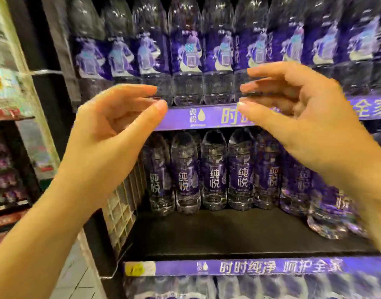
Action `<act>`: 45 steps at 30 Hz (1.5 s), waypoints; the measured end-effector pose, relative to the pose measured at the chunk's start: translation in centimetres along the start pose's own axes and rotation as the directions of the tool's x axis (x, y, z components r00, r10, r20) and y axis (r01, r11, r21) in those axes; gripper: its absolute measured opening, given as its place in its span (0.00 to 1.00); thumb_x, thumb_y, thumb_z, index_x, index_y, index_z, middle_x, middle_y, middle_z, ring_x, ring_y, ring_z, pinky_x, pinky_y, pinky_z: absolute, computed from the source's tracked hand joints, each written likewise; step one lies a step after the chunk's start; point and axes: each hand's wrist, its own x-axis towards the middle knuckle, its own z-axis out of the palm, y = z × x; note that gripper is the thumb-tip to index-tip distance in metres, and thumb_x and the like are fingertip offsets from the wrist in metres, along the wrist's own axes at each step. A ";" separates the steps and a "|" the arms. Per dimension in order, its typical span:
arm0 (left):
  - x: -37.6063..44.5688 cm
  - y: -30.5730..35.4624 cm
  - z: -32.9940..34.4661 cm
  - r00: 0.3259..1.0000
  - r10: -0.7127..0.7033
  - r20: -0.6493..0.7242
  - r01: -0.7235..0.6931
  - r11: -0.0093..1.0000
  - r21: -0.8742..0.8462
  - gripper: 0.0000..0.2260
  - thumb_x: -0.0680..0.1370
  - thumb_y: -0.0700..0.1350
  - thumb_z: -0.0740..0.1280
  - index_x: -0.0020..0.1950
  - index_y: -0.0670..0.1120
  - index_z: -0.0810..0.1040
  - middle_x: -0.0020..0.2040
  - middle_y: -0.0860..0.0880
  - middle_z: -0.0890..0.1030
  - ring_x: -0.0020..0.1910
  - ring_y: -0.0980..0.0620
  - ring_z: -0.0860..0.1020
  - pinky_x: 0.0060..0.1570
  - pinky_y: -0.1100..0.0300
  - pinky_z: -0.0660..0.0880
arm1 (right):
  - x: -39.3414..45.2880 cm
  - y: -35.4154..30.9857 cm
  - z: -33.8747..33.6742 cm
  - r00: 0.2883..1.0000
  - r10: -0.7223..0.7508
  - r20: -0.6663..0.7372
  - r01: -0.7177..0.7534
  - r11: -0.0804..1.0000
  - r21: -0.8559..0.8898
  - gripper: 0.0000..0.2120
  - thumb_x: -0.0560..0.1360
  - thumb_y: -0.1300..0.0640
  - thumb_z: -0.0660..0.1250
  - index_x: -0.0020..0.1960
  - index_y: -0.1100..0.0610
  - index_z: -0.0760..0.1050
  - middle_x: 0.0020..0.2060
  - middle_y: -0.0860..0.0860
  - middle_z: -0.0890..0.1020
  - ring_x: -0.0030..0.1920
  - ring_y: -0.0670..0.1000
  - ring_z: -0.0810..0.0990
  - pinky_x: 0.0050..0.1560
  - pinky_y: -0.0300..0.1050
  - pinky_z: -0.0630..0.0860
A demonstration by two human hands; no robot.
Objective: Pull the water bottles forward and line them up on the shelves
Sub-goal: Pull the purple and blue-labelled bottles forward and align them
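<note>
Mid-frame, the left hand (111, 124) and right hand (297, 108) hover before the upper shelf (185, 117), fingers apart, holding nothing; water bottles (213, 171) stand on the shelf below.

Glossy clear plastic water bottles (214, 173) stand on a matt black shelf (228, 231).

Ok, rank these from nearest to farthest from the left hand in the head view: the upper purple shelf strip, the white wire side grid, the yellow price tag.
1. Upper purple shelf strip, just right of the left hand.
2. White wire side grid, below the hand.
3. Yellow price tag, lowest, on the lower shelf edge.
</note>
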 end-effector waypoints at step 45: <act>19.8 6.0 -8.2 0.975 -0.062 -0.214 0.217 0.468 0.856 0.05 0.77 0.35 0.63 0.50 0.41 0.69 0.39 0.46 0.70 0.32 0.52 0.67 0.27 0.61 0.66 | 28.0 -9.6 17.4 0.960 -0.013 0.280 0.225 0.628 -0.745 0.13 0.74 0.60 0.67 0.35 0.55 0.64 0.30 0.49 0.66 0.28 0.49 0.63 0.28 0.43 0.61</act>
